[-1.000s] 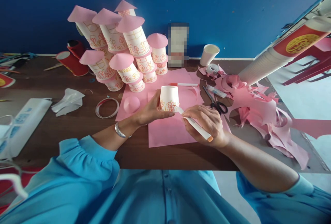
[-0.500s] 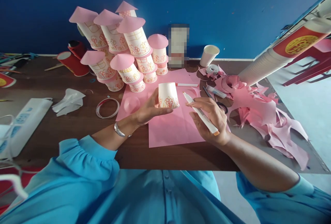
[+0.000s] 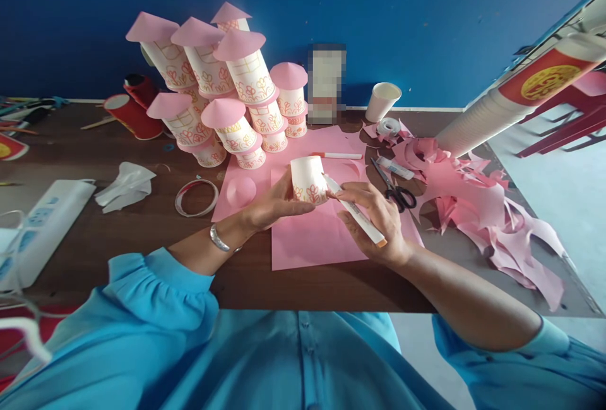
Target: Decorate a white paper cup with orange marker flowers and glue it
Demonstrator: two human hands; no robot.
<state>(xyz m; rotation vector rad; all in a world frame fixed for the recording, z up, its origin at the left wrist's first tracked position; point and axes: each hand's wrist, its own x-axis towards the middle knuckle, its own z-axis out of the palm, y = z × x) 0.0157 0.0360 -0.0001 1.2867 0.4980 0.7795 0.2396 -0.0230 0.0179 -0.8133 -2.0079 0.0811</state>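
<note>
My left hand (image 3: 277,205) grips a white paper cup (image 3: 307,176) with orange-red flowers drawn along its lower part. A white marker (image 3: 360,220) with an orange end is held in my right hand (image 3: 379,217), its tip at the right side of the cup. Both hands are above pink paper sheets (image 3: 312,246). Another white marker (image 3: 338,156) lies on the paper behind the cup. Behind my left hand stand several stacked, decorated cups (image 3: 250,78) with pink cone tops, and a small pink cone (image 3: 241,192) lies on the paper.
Black scissors (image 3: 400,195), a glue tube (image 3: 395,168), a tape roll (image 3: 388,127) and pink scraps (image 3: 464,189) lie right. At the back is a plain cup (image 3: 383,102). Left are a red cup (image 3: 132,116), a tape ring (image 3: 196,198) and a power strip (image 3: 47,233).
My right hand has moved left with the marker, bringing its tip to the cup. The cup has shifted slightly down and turned a little. More of the scissors shows.
</note>
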